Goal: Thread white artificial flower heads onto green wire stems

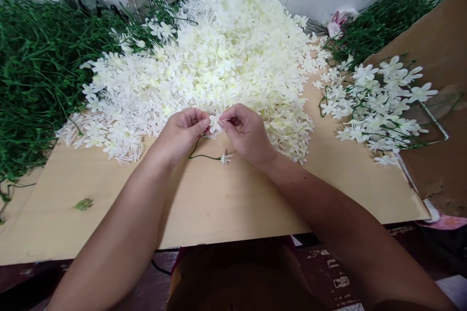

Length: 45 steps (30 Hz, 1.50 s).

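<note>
My left hand (188,131) and my right hand (246,131) meet over the near edge of a big heap of loose white artificial flower heads (226,58). Between their pinched fingertips is one small white artificial flower (215,124), gripped from both sides. A thin dark green stem (206,156) hangs from near the left fingers and curves right, ending in a small white bloom (225,158) just above the table. Whether the left fingers also pinch this stem is hard to see.
Green artificial stems (40,68) pile up at the left, with another bunch (386,19) at the back right. Finished-looking white flower sprays (386,102) lie at the right beside a cardboard sheet (434,58). A green scrap (83,204) rests on the table (233,209). A tiled wall stands behind.
</note>
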Tool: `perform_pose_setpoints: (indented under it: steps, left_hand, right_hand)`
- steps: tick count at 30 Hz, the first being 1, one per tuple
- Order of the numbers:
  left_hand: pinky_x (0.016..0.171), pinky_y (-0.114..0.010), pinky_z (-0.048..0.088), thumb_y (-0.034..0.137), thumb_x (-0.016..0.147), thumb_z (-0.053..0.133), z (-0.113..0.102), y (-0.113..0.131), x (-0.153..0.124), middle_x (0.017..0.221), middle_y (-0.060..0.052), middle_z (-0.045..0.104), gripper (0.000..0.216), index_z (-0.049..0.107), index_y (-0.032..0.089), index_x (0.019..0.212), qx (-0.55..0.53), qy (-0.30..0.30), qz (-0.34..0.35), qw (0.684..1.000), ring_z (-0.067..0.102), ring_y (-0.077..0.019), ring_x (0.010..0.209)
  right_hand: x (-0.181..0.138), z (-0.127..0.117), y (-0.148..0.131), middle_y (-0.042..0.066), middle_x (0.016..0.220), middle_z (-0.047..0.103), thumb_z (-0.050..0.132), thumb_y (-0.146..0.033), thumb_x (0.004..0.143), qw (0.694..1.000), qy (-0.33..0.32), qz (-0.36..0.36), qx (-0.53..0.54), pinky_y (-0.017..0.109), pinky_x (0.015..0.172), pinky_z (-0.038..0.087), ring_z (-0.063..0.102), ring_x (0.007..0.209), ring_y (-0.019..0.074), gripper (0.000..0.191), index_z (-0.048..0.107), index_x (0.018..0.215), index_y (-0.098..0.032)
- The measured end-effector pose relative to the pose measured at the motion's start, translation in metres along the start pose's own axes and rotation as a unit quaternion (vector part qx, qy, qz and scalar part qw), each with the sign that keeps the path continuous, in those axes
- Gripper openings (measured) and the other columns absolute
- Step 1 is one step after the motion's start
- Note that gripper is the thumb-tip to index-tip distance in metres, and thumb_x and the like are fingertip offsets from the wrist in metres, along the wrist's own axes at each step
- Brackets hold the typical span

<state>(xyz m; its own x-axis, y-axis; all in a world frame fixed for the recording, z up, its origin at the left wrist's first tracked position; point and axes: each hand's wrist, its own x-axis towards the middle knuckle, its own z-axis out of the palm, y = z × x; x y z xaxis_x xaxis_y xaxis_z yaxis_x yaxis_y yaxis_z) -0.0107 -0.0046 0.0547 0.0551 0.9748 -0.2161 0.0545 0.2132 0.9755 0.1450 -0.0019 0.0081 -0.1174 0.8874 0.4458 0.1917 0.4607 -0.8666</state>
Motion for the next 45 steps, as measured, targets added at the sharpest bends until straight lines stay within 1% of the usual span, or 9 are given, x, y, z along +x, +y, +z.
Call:
perform_pose_setpoints:
  steps: [6,11,17,22,26,29,32,37,45]
  left_hand:
    - [0.061,-0.023,0.04,0.01,0.068,0.068,0.0,0.0,0.0,0.06,0.001,0.058,0.011,0.059,0.015,0.064,0.024,0.009,0.004,1.0,0.052,-0.01,0.06]
    - [0.061,-0.024,0.041,0.014,0.068,0.072,-0.002,-0.005,0.001,0.062,0.001,0.058,0.013,0.06,0.016,0.065,0.036,0.001,0.021,0.999,0.052,-0.0106,0.061]
    - [0.063,-0.023,0.043,0.007,0.07,0.069,0.002,-0.006,0.002,0.061,0.002,0.059,0.013,0.06,0.015,0.065,0.004,0.002,-0.006,1.0,0.054,-0.0095,0.06]
    - [0.067,-0.025,0.048,0.012,0.074,0.072,0.003,-0.004,0.0,0.062,0.001,0.063,0.012,0.062,0.014,0.069,-0.012,-0.01,-0.011,1.0,0.058,-0.0106,0.061]
    - [0.065,-0.024,0.049,0.011,0.072,0.074,0.002,-0.004,0.001,0.062,0.002,0.064,0.011,0.065,0.015,0.078,-0.039,-0.008,-0.009,0.999,0.06,-0.0102,0.059]
    - [0.064,-0.022,0.049,0.013,0.064,0.08,0.002,-0.007,0.001,0.063,0.002,0.064,0.017,0.067,0.014,0.076,-0.053,-0.016,0.002,0.998,0.059,-0.009,0.06]
    - [0.067,-0.023,0.05,0.023,0.059,0.087,0.001,-0.011,0.002,0.068,0.001,0.066,0.027,0.068,0.014,0.077,-0.062,-0.027,0.023,0.997,0.06,-0.01,0.063]
    - [0.068,-0.025,0.051,0.039,0.053,0.093,0.002,-0.015,0.004,0.069,0.0,0.068,0.04,0.068,0.015,0.073,-0.065,-0.034,0.036,0.997,0.061,-0.0114,0.065]
    - [0.069,-0.025,0.053,0.043,0.046,0.097,0.0,-0.012,0.003,0.07,-0.002,0.071,0.045,0.073,0.016,0.073,-0.082,-0.052,0.035,0.995,0.063,-0.0121,0.065]
  right_hand:
    - [-0.002,-0.002,0.0,0.002,0.075,0.058,0.054,-0.018,0.086,0.993,-0.008,-0.083,-0.087,0.028,0.066,0.046,0.055,0.069,0.0122,0.01,0.052,0.076,-0.02]
    - [-0.003,-0.003,-0.002,0.003,0.076,0.057,0.049,-0.016,0.088,0.977,-0.011,-0.118,-0.177,0.029,0.065,0.044,0.054,0.069,0.014,0.013,0.048,0.076,-0.022]
    - [-0.004,0.001,0.001,0.006,0.076,0.06,0.045,-0.017,0.09,0.954,-0.008,-0.176,-0.241,0.031,0.065,0.043,0.054,0.071,0.0173,0.015,0.049,0.077,-0.022]
    - [-0.002,-0.002,0.003,0.003,0.076,0.058,0.05,-0.017,0.087,0.979,-0.008,-0.119,-0.164,0.029,0.065,0.044,0.052,0.068,0.0138,0.012,0.052,0.076,-0.021]
    - [0.002,-0.007,0.002,-0.001,0.072,0.058,0.06,-0.021,0.083,0.999,0.003,-0.01,-0.048,0.027,0.064,0.046,0.051,0.065,0.011,0.009,0.054,0.076,-0.021]
    - [0.004,-0.008,0.0,-0.002,0.07,0.06,0.065,-0.026,0.08,0.997,-0.005,0.063,0.038,0.027,0.063,0.047,0.053,0.065,0.0107,0.012,0.055,0.076,-0.02]
    - [0.005,-0.007,-0.001,-0.001,0.071,0.063,0.071,-0.03,0.075,0.99,-0.02,0.092,0.106,0.028,0.063,0.049,0.056,0.065,0.0112,0.017,0.058,0.076,-0.02]
    - [0.003,-0.005,-0.001,0.0,0.073,0.066,0.074,-0.033,0.074,0.987,-0.022,0.098,0.124,0.029,0.066,0.052,0.06,0.068,0.0126,0.02,0.06,0.075,-0.02]
    - [0.0,-0.003,-0.007,0.003,0.087,0.058,0.07,-0.023,0.078,0.996,-0.008,-0.01,0.088,0.028,0.07,0.052,0.06,0.081,0.0128,0.01,0.062,0.074,-0.018]
